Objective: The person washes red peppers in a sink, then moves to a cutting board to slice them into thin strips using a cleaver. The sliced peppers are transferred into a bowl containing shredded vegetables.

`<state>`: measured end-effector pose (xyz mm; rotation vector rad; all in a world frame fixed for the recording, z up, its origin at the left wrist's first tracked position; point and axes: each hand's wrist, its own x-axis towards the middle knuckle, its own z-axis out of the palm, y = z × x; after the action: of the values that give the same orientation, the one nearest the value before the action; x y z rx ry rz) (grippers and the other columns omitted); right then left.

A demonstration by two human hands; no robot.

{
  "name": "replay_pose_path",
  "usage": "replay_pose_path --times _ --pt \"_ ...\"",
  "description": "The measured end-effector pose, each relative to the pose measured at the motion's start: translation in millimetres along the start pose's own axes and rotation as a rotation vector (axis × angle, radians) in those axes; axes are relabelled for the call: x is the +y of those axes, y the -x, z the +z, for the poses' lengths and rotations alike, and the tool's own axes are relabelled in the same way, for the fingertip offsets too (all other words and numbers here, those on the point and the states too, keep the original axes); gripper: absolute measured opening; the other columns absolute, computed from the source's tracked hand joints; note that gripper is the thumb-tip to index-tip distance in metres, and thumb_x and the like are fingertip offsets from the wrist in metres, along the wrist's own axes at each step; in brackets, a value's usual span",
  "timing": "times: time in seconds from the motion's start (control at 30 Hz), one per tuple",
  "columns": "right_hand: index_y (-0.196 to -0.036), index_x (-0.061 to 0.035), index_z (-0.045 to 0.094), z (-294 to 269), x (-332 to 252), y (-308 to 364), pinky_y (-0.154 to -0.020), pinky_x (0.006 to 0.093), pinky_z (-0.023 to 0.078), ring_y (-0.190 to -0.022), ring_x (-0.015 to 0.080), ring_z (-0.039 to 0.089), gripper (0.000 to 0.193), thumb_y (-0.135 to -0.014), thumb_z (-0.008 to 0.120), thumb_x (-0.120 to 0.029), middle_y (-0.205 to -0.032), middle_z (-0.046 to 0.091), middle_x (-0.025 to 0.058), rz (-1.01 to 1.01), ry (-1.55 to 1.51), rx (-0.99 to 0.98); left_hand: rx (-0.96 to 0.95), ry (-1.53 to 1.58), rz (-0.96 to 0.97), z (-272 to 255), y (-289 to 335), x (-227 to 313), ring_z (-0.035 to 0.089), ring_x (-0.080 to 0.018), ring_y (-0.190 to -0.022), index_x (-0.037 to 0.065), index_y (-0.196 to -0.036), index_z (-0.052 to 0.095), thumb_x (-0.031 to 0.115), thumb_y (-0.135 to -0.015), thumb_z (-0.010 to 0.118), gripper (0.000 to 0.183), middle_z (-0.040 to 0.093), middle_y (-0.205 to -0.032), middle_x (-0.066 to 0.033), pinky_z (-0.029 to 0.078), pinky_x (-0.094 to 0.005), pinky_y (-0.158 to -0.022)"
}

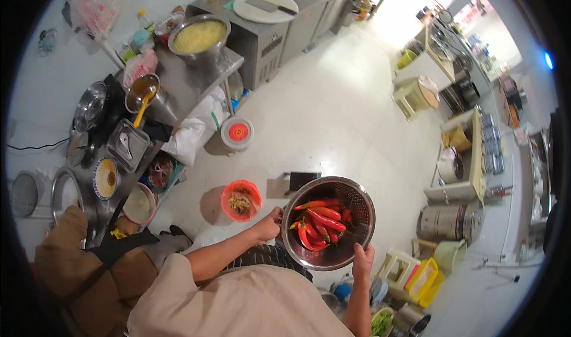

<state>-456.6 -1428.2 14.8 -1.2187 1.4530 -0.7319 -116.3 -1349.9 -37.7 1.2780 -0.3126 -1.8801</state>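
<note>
Between my two hands is a perforated metal colander, tilted a little. Several long red chili peppers lie in it, some with green stem ends. My left hand grips the left rim, and my right hand grips the lower right rim. On the floor beyond my left forearm is an orange-red bucket with brownish scraps in it. A small dark stool-like object stands just past the colander, partly hidden by it.
At left, a co-worker in a brown jacket reaches to a metal basin on the counter. A steel bowl of yellow shreds stands farther along. A lidded white tub is on the floor. Stools and yellow bins line the right.
</note>
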Motion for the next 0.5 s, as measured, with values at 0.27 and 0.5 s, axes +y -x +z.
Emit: replay_pose_path --times 0.27,0.5 --pt "-0.107 0.0025 0.069 94.9 -138.4 -211.7 -0.072 0.0251 0.045 -0.081 0.0074 0.054 0.022 -0.091 0.058 -0.009 -0.088 0.064 -0.002 -0.117 0.233 -0.345 0.302 0.239 0.276 -28.5 -37.4 88.4 0.069 -0.0207 -0.099 0.006 -0.134 0.063 0.001 -0.092 0.069 0.043 0.07 -0.117 -0.0082 0.06 -0.0369 -0.081" --pt "-0.098 0.0052 0.067 287.1 -211.7 -324.0 -0.057 0.0356 0.048 -0.061 0.0134 0.058 0.026 -0.089 0.064 -0.019 -0.066 0.064 0.0075 -0.204 0.477 -0.691 0.71 0.605 0.401 -136.7 -48.7 117.6 0.072 -0.0242 -0.092 0.003 -0.116 0.067 0.004 -0.093 0.064 0.024 0.072 -0.105 -0.0117 0.062 -0.0406 -0.08"
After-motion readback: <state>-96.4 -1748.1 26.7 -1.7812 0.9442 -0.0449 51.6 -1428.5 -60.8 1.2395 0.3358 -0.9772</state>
